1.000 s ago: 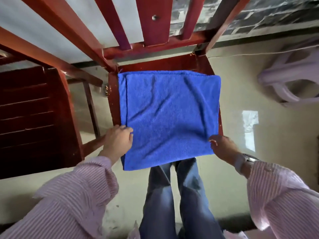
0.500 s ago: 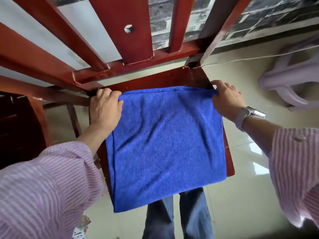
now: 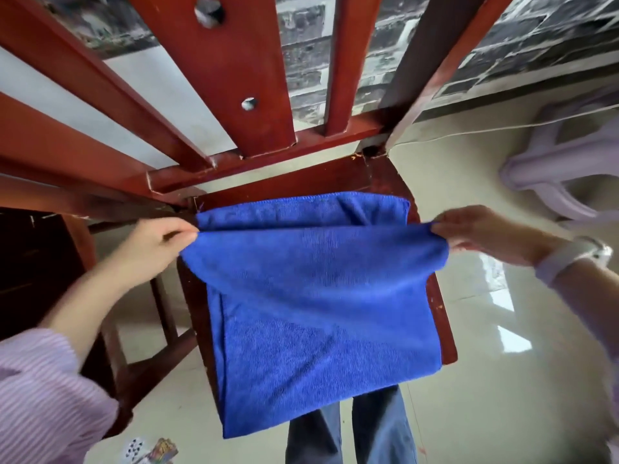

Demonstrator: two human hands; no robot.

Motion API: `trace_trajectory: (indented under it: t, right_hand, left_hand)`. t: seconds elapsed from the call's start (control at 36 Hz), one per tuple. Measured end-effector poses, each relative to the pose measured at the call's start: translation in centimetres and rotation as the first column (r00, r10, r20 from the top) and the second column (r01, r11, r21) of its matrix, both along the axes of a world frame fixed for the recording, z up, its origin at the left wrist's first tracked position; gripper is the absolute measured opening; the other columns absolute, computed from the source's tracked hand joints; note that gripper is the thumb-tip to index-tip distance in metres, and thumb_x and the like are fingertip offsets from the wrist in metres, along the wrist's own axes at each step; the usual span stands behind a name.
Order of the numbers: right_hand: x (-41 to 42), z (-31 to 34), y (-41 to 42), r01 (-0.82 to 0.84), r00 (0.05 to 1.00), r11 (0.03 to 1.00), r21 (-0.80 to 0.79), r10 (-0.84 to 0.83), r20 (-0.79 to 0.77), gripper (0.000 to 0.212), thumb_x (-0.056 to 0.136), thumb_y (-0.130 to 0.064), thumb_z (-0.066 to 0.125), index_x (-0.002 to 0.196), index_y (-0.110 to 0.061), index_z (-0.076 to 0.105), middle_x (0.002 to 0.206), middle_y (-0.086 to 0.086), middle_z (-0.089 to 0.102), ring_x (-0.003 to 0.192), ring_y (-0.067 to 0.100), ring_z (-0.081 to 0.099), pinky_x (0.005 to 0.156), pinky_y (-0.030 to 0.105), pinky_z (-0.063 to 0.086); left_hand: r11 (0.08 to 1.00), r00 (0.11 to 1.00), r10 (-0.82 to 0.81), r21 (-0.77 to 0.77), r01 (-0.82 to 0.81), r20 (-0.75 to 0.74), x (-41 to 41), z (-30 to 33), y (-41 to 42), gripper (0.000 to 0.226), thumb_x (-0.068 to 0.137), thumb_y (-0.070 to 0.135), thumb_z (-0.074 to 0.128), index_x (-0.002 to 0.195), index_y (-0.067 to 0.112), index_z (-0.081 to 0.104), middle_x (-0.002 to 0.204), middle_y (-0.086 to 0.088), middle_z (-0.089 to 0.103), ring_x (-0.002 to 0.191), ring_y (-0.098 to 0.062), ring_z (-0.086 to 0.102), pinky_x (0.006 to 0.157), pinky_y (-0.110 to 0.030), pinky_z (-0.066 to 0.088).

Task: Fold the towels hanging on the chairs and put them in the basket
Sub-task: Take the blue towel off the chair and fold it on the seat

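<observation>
A red wooden chair [image 3: 385,182] is filling most of the view, its slatted back rising at the top and its seat lying below. The pale tiled floor [image 3: 502,396] is spreading around it and catching bright reflections on the right. A blue towel [image 3: 318,313] is lying across the seat, covering nearly all of it, with its near edge hanging over the front of the seat above the person's jeans [image 3: 351,430]. The towel's upper layer is being lifted at the two far corners, so a fold is opening and a lower layer is showing behind it near the chair back. A pale plastic stool [image 3: 552,175] is standing on the floor at the right, apart from the chair. The left hand [image 3: 157,242] is pinching the towel's left corner between thumb and fingers. The right hand [image 3: 482,232] is pinching the right corner in the same way, with a watch [image 3: 576,252] showing on its wrist. A few playing cards [image 3: 147,450] are lying on the floor at the bottom left.
</observation>
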State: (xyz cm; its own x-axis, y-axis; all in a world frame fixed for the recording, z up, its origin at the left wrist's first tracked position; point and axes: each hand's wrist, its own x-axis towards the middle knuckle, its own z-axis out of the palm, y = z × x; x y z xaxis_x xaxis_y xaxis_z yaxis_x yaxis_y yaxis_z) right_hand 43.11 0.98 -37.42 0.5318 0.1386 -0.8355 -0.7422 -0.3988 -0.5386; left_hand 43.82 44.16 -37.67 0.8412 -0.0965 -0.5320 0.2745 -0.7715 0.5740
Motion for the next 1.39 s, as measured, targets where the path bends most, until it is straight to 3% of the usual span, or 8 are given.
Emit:
trace_trajectory:
  t: [0.11,0.25,0.42,0.56,0.81,0.97,1.25,1.39]
  right_hand:
    - [1.0,-2.8,2.7,0.076,0.892,0.903,-0.423,0.128,0.433,0.012,0.086,-0.007,0.056,0.082,-0.011,0.066,0.073,-0.003,0.06,0.065,0.001,0.053,0.065,0.02,0.038]
    - [1.0,-3.9,5.3,0.01,0.794,0.811,-0.585,0.35,0.498,0.018,0.084,-0.002,0.054,0.095,0.0,0.068,0.112,0.018,0.056,0.103,0.034,0.051,0.091,0.032,0.037]
    - [-0.1,-4.2,6.4,-0.061,0.771,0.734,-0.677,0.465,0.435,0.023,0.086,-0.003,0.048,0.102,0.004,0.064,0.116,0.021,0.053,0.111,0.037,0.043,0.094,0.037,0.035]
    - [0.2,-3.6,7.4,-0.003,0.881,0.77,-0.638,0.304,0.362,0.025,0.086,-0.005,0.047,0.106,-0.003,0.062,0.115,0.022,0.049,0.109,0.037,0.045,0.094,0.032,0.033]
    - [0.1,-3.9,8.0,-0.201,0.811,0.593,-0.78,0.547,0.207,0.026,0.084,-0.001,0.041,0.106,0.005,0.053,0.113,0.026,0.046,0.104,0.039,0.042,0.088,0.043,0.038]
    - [0.2,-2.7,7.7,-0.062,0.892,0.762,-0.645,0.332,0.308,0.023,0.084,-0.004,0.048,0.099,-0.004,0.065,0.109,0.021,0.054,0.099,0.037,0.052,0.081,0.03,0.038]
    - [-3.2,3.4,5.7,-0.019,0.921,0.842,-0.539,0.225,0.318,0.017,0.082,0.0,0.051,0.084,-0.004,0.067,0.08,0.008,0.057,0.078,0.03,0.053,0.068,0.027,0.037]
    - [-5.8,7.8,4.0,0.103,0.907,0.841,-0.532,0.14,0.397,0.016,0.084,-0.003,0.054,0.093,-0.005,0.067,0.084,0.006,0.059,0.081,0.024,0.052,0.07,0.025,0.036]
  left_hand:
    - [0.98,0.975,-0.092,0.191,0.053,0.202,-0.8,-3.3,-1.7,0.02,0.084,0.011,0.049,0.085,-0.002,0.065,0.107,-0.019,0.061,0.102,-0.033,0.057,0.092,-0.031,0.037]
    - [0.941,0.946,-0.15,0.334,0.049,0.286,-1.1,-4.7,-3.8,0.015,0.089,0.002,0.05,0.086,-0.003,0.063,0.137,-0.019,0.046,0.13,-0.037,0.035,0.108,-0.04,0.026]
    - [0.935,0.937,-0.185,0.346,0.075,0.296,-1.4,-4.8,-2.9,0.011,0.084,-0.002,0.056,0.078,-0.004,0.066,0.094,-0.019,0.058,0.095,-0.04,0.054,0.088,-0.042,0.042]
    - [0.959,0.972,-0.113,0.278,0.053,0.205,-0.9,-3.8,-2.8,0.012,0.084,0.001,0.059,0.089,-0.002,0.07,0.109,-0.017,0.052,0.094,-0.029,0.056,0.081,-0.013,0.028]
    - [0.92,0.959,-0.256,0.333,0.206,0.117,-1.2,-3.3,-3.2,0.012,0.085,0.015,0.061,0.088,0.011,0.071,0.105,-0.007,0.056,0.102,-0.027,0.044,0.086,-0.027,0.03]
    - [0.968,0.975,-0.166,0.212,0.132,0.151,-2.0,-1.5,-3.5,0.008,0.083,0.012,0.063,0.083,0.01,0.071,0.1,0.001,0.042,0.084,-0.015,0.047,0.069,-0.019,0.027]
    - [0.996,0.99,-0.042,0.079,0.031,0.134,-3.9,3.0,-3.3,0.01,0.083,0.008,0.063,0.087,0.007,0.072,0.094,0.004,0.051,0.086,-0.01,0.05,0.078,-0.018,0.03]
    - [1.0,0.982,-0.01,-0.006,0.012,0.189,-5.9,7.1,-2.8,0.024,0.082,0.007,0.063,0.073,0.029,0.064,0.088,0.019,0.052,0.082,-0.005,0.054,0.078,-0.026,0.04]
